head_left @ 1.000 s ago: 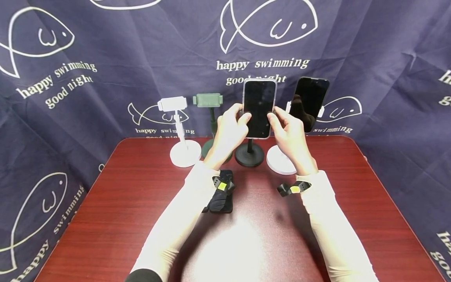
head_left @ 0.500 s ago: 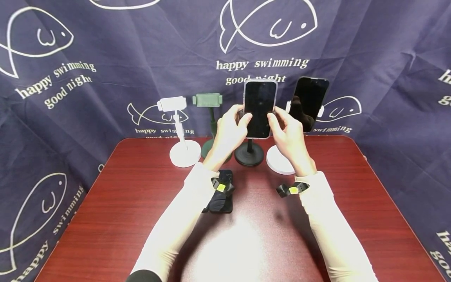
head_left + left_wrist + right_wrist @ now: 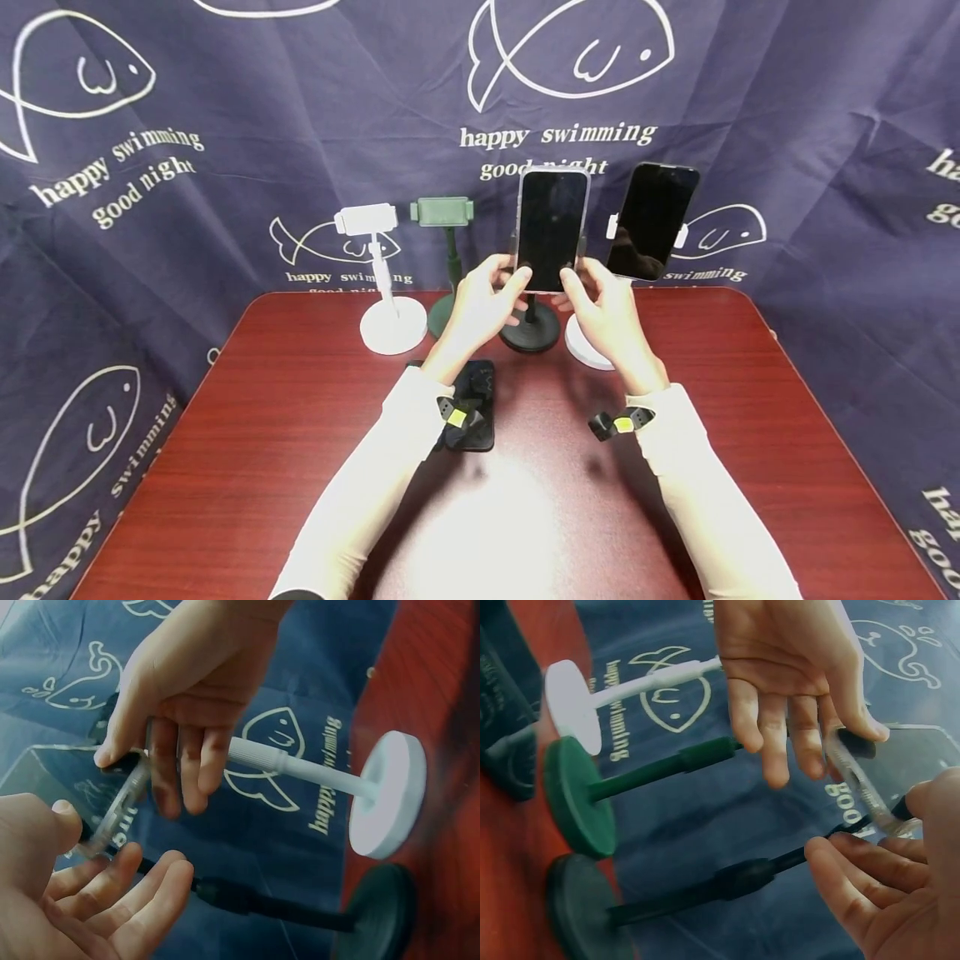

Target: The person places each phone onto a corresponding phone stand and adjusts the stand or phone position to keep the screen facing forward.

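Observation:
A black-screened phone in a clear case (image 3: 553,225) stands upright at the black stand (image 3: 530,335), whose clamp arms show at both sides. My left hand (image 3: 480,310) pinches its lower left corner, thumb on the front; my right hand (image 3: 609,321) pinches the lower right corner likewise. In the left wrist view, the left hand (image 3: 97,900) has its thumb at the case's edge and its other fingers spread below. The right wrist view shows the right hand (image 3: 900,881) with its thumb at the case edge. The clamp's back is mostly hidden.
To the right, a white stand (image 3: 588,346) holds a tilted black phone (image 3: 654,221). A green stand (image 3: 442,212) and another white stand (image 3: 393,327) stand at left. Dark phones (image 3: 483,429) lie on the red table (image 3: 300,467), partly under my left forearm.
Both hands have slid down the phone's sides to its lower corners, and more fingers show below it. The phone itself has stayed nearly in place.

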A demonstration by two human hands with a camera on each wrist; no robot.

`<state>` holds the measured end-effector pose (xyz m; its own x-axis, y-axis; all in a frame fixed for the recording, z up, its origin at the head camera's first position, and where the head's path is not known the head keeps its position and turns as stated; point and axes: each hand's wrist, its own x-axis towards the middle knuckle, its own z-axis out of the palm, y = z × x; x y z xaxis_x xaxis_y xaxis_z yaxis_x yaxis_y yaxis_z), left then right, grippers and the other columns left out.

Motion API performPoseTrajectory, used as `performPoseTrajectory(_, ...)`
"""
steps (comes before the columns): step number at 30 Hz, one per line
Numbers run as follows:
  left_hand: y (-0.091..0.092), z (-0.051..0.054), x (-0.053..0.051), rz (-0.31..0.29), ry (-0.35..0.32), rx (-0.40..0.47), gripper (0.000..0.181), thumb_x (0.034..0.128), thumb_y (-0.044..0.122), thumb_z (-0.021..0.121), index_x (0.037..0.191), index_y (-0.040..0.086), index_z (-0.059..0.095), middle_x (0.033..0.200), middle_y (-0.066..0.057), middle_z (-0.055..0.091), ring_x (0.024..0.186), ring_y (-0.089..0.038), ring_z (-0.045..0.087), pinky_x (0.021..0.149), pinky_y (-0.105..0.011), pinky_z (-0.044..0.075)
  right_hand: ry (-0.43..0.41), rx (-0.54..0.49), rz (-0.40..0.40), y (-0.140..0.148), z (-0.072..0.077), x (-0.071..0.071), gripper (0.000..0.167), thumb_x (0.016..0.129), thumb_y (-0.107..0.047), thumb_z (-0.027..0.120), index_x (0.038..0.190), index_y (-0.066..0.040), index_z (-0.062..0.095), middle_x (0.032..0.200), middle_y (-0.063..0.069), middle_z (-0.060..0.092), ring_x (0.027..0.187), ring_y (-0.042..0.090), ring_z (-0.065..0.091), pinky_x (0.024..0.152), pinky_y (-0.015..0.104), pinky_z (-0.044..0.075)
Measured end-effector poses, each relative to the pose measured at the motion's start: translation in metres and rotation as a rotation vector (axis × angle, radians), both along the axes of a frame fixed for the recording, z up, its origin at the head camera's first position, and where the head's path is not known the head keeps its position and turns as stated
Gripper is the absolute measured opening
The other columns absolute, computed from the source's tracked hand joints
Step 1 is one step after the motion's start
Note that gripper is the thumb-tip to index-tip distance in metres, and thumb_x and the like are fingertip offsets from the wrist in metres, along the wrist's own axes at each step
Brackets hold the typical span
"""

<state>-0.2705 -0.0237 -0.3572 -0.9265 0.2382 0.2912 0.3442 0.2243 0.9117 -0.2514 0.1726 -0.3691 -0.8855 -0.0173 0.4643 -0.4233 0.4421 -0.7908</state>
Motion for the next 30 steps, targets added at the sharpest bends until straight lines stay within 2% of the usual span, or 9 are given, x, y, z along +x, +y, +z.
performPoseTrajectory(2, -0.005, -0.007, 0.001, -0.011, -0.001, -0.034, 0.043, 0.1020, 0.030, 0.066, 0.134, 0.003, 0.057, 0.101, -0.019, 0.075, 0.079, -0.030, 0.077, 0.058, -0.037, 0.062, -0.022, -0.015, 0.025, -0.001, -0.008, 0.002, 0.031, 0.106, -0.029, 0.057, 0.116, 0.000, 0.063, 0.096, 0.019, 0.078, 0.079, 0.029, 0.078, 0.072, 0.025, 0.061)
performPoseTrajectory(5, -0.013, -0.017, 0.003, -0.021, 0.014, -0.119, 0.048, 0.0985, 0.028, 0.071, 0.138, 0.006, 0.054, 0.099, -0.013, 0.076, 0.076, -0.027, 0.075, 0.062, -0.032, 0.061, -0.058, -0.026, 0.053, -0.002, -0.021, 0.006, 0.029, 0.106, -0.029, 0.057, 0.116, -0.002, 0.063, 0.100, 0.018, 0.077, 0.081, 0.026, 0.077, 0.073, 0.028, 0.062)
performPoseTrajectory(10, -0.032, -0.034, 0.003, 0.007, 0.051, -0.303, 0.059, 0.0924, 0.029, 0.077, 0.142, 0.011, 0.052, 0.106, -0.011, 0.076, 0.085, -0.022, 0.074, 0.077, -0.035, 0.058, -0.083, 0.047, 0.089, -0.006, -0.044, 0.010, 0.031, 0.103, -0.025, 0.063, 0.127, -0.005, 0.064, 0.105, 0.016, 0.077, 0.083, 0.020, 0.074, 0.073, 0.028, 0.059)
performPoseTrajectory(13, -0.046, -0.042, -0.001, 0.033, 0.051, -0.391, 0.057, 0.0934, 0.033, 0.076, 0.141, 0.013, 0.053, 0.114, -0.014, 0.074, 0.093, -0.024, 0.074, 0.085, -0.040, 0.058, -0.106, 0.097, 0.117, -0.014, -0.056, 0.010, 0.040, 0.100, -0.025, 0.067, 0.135, -0.005, 0.062, 0.112, 0.015, 0.076, 0.093, 0.023, 0.073, 0.081, 0.032, 0.057)
performPoseTrajectory(16, -0.062, -0.046, -0.007, 0.061, 0.044, -0.454, 0.054, 0.0946, 0.035, 0.073, 0.140, 0.012, 0.054, 0.118, -0.016, 0.072, 0.097, -0.029, 0.071, 0.089, -0.042, 0.057, -0.151, 0.128, 0.145, -0.025, -0.065, 0.008, 0.045, 0.099, -0.028, 0.069, 0.137, -0.005, 0.061, 0.123, 0.015, 0.072, 0.106, 0.028, 0.072, 0.090, 0.043, 0.057)
performPoseTrajectory(21, -0.084, -0.037, -0.014, 0.124, 0.045, -0.495, 0.060, 0.0935, 0.038, 0.073, 0.142, 0.008, 0.052, 0.123, -0.020, 0.068, 0.109, -0.037, 0.066, 0.094, -0.048, 0.053, -0.173, 0.272, 0.157, -0.045, -0.080, 0.002, 0.055, 0.096, -0.037, 0.071, 0.140, -0.006, 0.060, 0.137, 0.014, 0.065, 0.113, 0.031, 0.070, 0.098, 0.048, 0.056)
performPoseTrajectory(26, -0.103, -0.016, -0.016, 0.158, 0.079, -0.486, 0.070, 0.0921, 0.039, 0.074, 0.146, 0.006, 0.046, 0.123, -0.021, 0.065, 0.107, -0.036, 0.064, 0.094, -0.050, 0.052, -0.157, 0.454, 0.190, -0.064, -0.091, -0.010, 0.066, 0.094, -0.043, 0.071, 0.144, -0.003, 0.054, 0.146, 0.015, 0.055, 0.138, 0.032, 0.052, 0.115, 0.048, 0.043)
performPoseTrajectory(30, -0.113, 0.001, -0.018, 0.161, 0.119, -0.464, 0.072, 0.0929, 0.037, 0.075, 0.149, 0.007, 0.041, 0.122, -0.020, 0.064, 0.100, -0.036, 0.069, 0.091, -0.049, 0.055, -0.140, 0.573, 0.188, -0.079, -0.095, -0.019, 0.073, 0.092, -0.049, 0.070, 0.146, -0.004, 0.052, 0.150, 0.017, 0.049, 0.140, 0.036, 0.048, 0.117, 0.049, 0.041)
